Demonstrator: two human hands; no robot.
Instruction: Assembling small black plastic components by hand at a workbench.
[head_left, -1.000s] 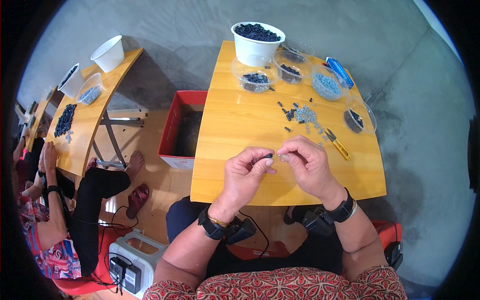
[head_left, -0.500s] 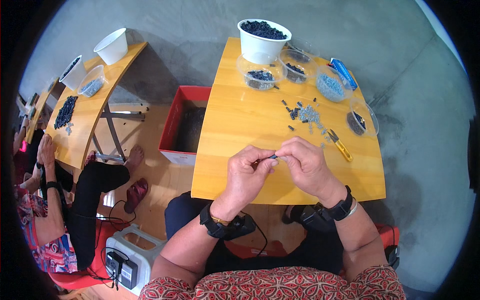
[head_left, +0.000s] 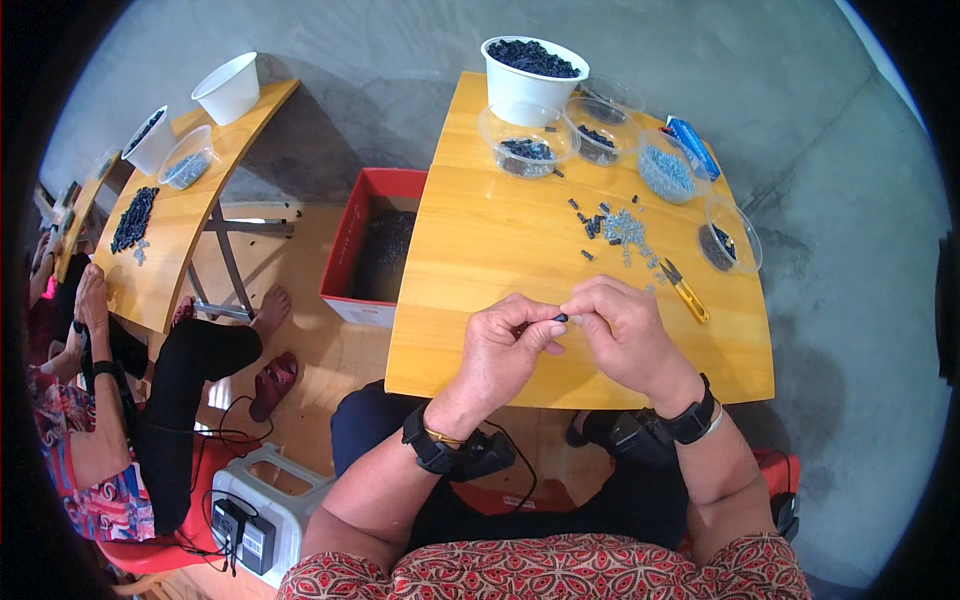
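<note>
Above the near part of the yellow wooden table (head_left: 470, 250), my left hand (head_left: 505, 345) pinches a small black plastic piece (head_left: 560, 318) between thumb and fingers. My right hand (head_left: 622, 330) meets it from the other side, thumb and forefinger pressed together at the piece's end. Whatever those right fingertips hold is too small to make out. Just beyond my hands lies a loose pile of small clear plastic pieces (head_left: 625, 229), with several black pieces (head_left: 590, 228) beside it. Yellow-handled thread snips (head_left: 687, 292) rest to the right of the pile, blades apart.
At the table's far end stand a white tub (head_left: 530, 85) heaped with black pieces and clear bowls (head_left: 525, 150) of parts. One bowl (head_left: 668, 175) holds clear bits. A blue box (head_left: 690, 145) lies behind. A red bin (head_left: 345, 240) stands left; a co-worker's hand (head_left: 92, 300) is at another table.
The black piece has turned so its end shows more between my fingertips. My right hand has shifted slightly to the right. The view has moved a little.
</note>
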